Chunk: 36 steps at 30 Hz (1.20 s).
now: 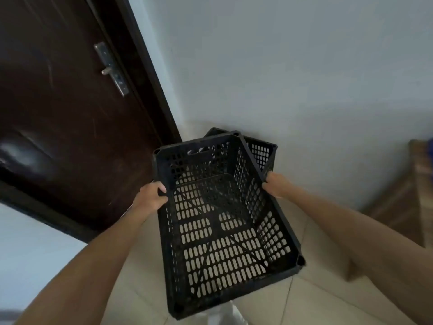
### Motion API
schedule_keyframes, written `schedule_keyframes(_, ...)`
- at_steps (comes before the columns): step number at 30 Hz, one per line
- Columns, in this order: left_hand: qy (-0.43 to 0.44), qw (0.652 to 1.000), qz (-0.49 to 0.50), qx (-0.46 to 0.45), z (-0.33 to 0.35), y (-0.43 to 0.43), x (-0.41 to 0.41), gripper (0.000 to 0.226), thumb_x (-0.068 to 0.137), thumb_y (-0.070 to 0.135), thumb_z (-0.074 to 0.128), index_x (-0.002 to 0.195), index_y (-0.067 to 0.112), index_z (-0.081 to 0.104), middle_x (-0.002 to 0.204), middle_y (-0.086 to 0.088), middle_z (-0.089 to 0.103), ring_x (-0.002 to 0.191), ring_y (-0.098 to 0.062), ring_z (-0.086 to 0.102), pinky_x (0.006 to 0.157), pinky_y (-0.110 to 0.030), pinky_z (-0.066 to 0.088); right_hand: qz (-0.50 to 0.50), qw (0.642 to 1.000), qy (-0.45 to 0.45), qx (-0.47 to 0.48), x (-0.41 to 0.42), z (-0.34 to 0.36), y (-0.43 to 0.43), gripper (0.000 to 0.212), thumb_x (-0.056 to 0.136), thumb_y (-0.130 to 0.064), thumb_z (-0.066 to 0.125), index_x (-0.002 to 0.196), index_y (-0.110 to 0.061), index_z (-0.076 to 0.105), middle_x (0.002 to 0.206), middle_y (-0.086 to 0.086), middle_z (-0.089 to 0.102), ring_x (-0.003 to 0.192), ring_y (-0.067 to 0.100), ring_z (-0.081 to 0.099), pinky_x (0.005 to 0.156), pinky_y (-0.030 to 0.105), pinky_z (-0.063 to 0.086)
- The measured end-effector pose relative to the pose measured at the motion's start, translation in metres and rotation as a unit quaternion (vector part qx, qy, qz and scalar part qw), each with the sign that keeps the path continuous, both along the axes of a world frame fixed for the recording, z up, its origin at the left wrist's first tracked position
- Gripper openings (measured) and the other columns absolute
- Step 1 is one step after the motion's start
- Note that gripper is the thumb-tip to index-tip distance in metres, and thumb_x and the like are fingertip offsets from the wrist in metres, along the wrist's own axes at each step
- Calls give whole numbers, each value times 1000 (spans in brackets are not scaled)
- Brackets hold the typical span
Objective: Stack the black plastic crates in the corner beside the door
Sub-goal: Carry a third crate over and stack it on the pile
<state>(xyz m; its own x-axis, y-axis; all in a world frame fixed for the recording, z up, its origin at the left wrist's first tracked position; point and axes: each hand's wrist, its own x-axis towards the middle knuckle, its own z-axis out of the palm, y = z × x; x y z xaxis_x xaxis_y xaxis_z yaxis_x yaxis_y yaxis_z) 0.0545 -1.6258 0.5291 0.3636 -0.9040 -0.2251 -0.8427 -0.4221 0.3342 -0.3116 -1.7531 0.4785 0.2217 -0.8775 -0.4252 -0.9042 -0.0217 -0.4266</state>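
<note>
I hold an empty black perforated plastic crate [225, 233] in the air, its open top facing me. My left hand [150, 195] grips its left rim, thumb hooked over the edge. On the opposite side, my right hand [275, 185] grips the right rim. Behind and below it, a second black crate [262, 152] sits on the floor in the corner against the white wall, mostly hidden by the held crate and turned at an angle to it.
A dark brown door [65, 109] with a metal handle plate [112, 69] stands at the left, its frame meeting the white wall [293, 66]. Beige floor tiles [328, 296] lie below. A wooden piece of furniture [405, 195] stands at the right edge.
</note>
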Motion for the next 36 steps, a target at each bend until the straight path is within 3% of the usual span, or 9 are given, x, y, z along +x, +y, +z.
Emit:
schedule_keyframes(2,1,1000,-9,7,-3,-36,8,17,84,17,69,99,20,64,112,-4,62,103,-24,60,87,-40,52,1,1000,10,-18,6,11,-27,40,94,-29,45,123,-1,45,119,19,56,105,35,58,83,39,50)
schedule_keyframes(6,29,999,-22,28,-6,-114,21,16,86,17,67,101,18,59,103,-7,62,85,-22,64,78,-41,53,14,999,20,-32,18,18,-104,39,96,-26,42,121,4,45,117,21,55,101,35,57,75,35,44)
schedule_keyframes(10,57,997,-6,44,-3,-191,35,16,86,17,66,99,17,56,102,-7,60,83,-23,65,76,-39,54,8,998,33,-54,36,43,-182,28,94,-23,43,108,1,50,109,24,61,88,34,59,72,39,49)
schedule_keyframes(16,73,994,-32,68,-4,-286,33,21,87,12,65,105,11,54,108,-11,58,85,-24,64,70,-36,52,-14,996,62,-67,34,45,-269,35,97,-25,42,121,0,43,122,23,54,107,37,56,74,34,39)
schedule_keyframes(20,66,997,-25,37,-14,-335,24,22,85,12,67,102,13,53,104,-12,59,80,-24,64,66,-35,52,-2,997,53,-59,26,35,-331,34,95,-26,44,118,0,42,118,23,56,102,36,57,73,34,40)
schedule_keyframes(24,55,998,2,38,-19,-379,21,21,85,14,69,99,15,53,102,-13,62,82,-25,64,70,-38,53,51,996,50,-49,28,30,-399,35,96,-27,45,119,-1,41,118,21,56,94,33,55,72,34,40)
schedule_keyframes(27,50,997,31,49,-19,-401,13,25,87,15,68,104,13,51,100,-15,62,79,-27,65,65,-33,49,102,993,55,-35,29,29,-446,36,97,-28,44,120,0,41,119,22,55,88,29,50,72,34,40)
schedule_keyframes(33,46,992,113,27,-25,-427,-14,29,84,10,69,108,7,53,100,-19,62,82,-28,61,69,-31,45,185,982,46,-20,40,29,-531,39,96,-29,45,123,-1,41,122,21,54,105,35,57,74,33,42)
schedule_keyframes(36,41,990,138,9,-33,-426,-29,27,80,7,71,98,10,51,98,-18,63,86,-29,62,72,-31,44,215,975,47,-11,53,30,-557,41,98,-25,44,130,0,38,126,22,53,109,35,56,75,31,41)
